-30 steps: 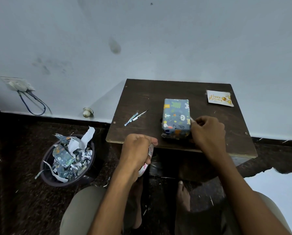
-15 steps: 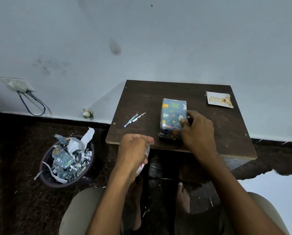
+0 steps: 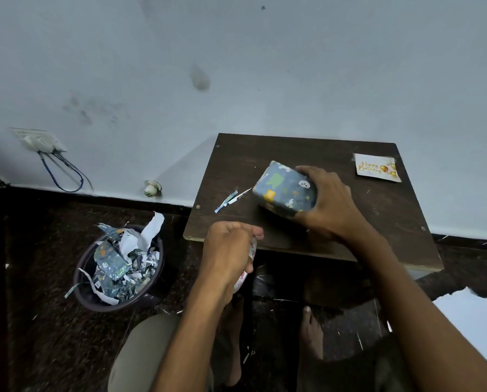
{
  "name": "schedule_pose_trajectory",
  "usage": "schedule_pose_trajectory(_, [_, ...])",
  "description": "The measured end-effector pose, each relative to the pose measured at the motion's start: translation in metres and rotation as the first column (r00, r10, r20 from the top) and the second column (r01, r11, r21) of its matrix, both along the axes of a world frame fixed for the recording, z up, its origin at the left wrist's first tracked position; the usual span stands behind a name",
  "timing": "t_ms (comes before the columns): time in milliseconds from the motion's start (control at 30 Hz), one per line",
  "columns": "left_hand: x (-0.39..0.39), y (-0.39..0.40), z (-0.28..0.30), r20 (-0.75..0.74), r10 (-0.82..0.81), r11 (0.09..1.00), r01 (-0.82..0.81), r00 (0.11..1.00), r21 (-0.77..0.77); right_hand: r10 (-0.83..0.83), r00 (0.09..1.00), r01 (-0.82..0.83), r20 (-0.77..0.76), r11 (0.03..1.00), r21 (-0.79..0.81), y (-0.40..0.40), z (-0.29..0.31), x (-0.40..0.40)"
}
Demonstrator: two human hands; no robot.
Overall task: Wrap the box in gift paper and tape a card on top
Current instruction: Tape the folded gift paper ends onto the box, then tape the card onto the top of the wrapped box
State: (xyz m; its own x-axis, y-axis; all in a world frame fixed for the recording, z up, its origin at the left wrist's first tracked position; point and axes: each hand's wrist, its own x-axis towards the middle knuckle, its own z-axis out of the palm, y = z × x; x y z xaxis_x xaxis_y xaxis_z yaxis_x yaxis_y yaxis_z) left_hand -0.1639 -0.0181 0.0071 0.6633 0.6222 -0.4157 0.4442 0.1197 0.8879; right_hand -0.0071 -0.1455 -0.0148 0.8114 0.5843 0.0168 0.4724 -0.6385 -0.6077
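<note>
The wrapped box (image 3: 284,189), covered in blue-grey gift paper with small printed figures, sat tilted near the middle of the dark wooden table (image 3: 265,154), turned at an angle to the table's edges with one corner raised. The right hand (image 3: 325,205) gripped it from the right side, fingers curled over the far top edge and thumb under the near lower corner, so the box lay to the left of the palm. Bare table surface lay open behind the box toward the wall and to its right, and a narrower strip ran between the box and the near edge. The birthday card (image 3: 376,171) lay flat at the far right corner of the table, well apart from the box and close to the back edge. Just left of the box, thin paper scraps (image 3: 228,199) rested on the table near its left edge.

The left hand (image 3: 228,256) hung at the near edge of the table, fingers curled tight around a roll of tape (image 3: 249,260) with red lettering, only part of the roll showing past the fingers.

On the dark floor to the left of the table stood a round waste bin (image 3: 84,278), filled with crumpled gift-paper offcuts (image 3: 123,264) that rose above its rim. A wall socket (image 3: 38,141) with blue cables was mounted on the pale wall behind it.
</note>
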Motion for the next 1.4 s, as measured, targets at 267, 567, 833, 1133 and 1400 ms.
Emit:
schedule_pose_trajectory(267, [0.002,0.000,-0.010,-0.014,-0.006,1.000,0.005,1.000,-0.020,0.090,0.993,-0.081,0.082,0.990,-0.116,-0.001,-0.003,0.002])
schedule_pose_trajectory(567, [0.013,-0.002,-0.015,0.026,-0.009,0.995,0.011,1.000,-0.099,0.122,0.905,0.005,0.408,0.955,-0.297,0.026,-0.031,-0.032])
schedule_pose_trajectory(833, [0.014,0.010,-0.013,0.119,-0.118,0.949,0.148,0.986,-0.278,-0.261,0.930,0.121,0.259,0.882,0.455,0.002,-0.010,-0.001])
schedule_pose_trajectory(1133, [0.018,0.008,-0.013,0.147,-0.192,0.933,0.227,0.970,-0.278,-0.449,0.867,0.475,0.218,0.876,-0.084,-0.044,-0.033,0.087])
schedule_pose_trajectory(1400, [0.022,0.008,-0.016,0.175,-0.207,0.909,0.255,0.963,-0.329,-0.538,0.755,0.544,0.375,0.833,0.101,-0.047,-0.039,0.095])
